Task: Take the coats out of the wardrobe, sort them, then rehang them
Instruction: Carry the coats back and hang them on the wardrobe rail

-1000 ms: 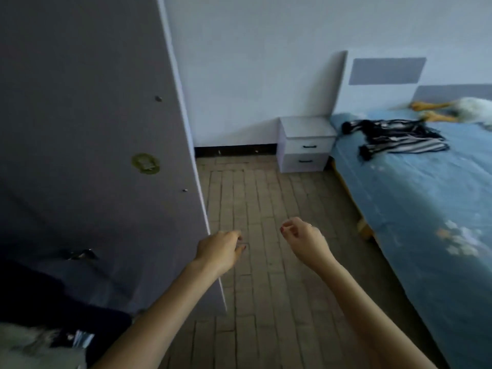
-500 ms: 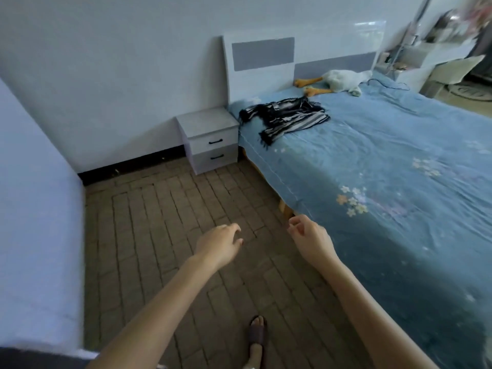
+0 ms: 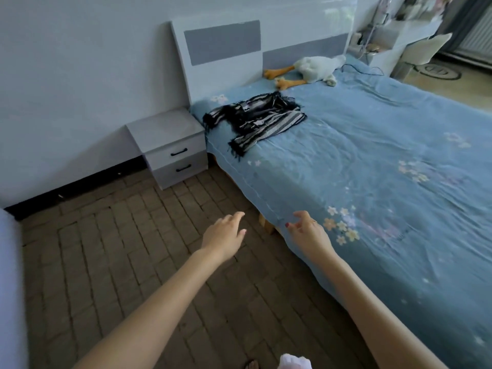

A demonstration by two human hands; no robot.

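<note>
A black-and-white striped coat (image 3: 257, 121) lies crumpled on the blue bedspread (image 3: 372, 161), near the headboard end of the bed. My left hand (image 3: 225, 237) hangs over the brick floor with its fingers apart and nothing in it. Just above the near edge of the bed is my right hand (image 3: 308, 234), also empty and loosely spread. Both hands are well short of the coat. A pale strip at the far left edge is the wardrobe door (image 3: 10, 288); the inside of the wardrobe is out of view.
A white two-drawer nightstand (image 3: 170, 147) stands between the wall and the bed. A plush goose (image 3: 311, 69) lies by the headboard (image 3: 223, 49). At the far right are a white desk (image 3: 394, 35) and chair (image 3: 423, 51). Brick floor (image 3: 119, 249) runs along the bed.
The view has swung right, away from the wardrobe door and onto the bed. Both hands stay empty and now reach toward the bed's near edge, fingers more spread.
</note>
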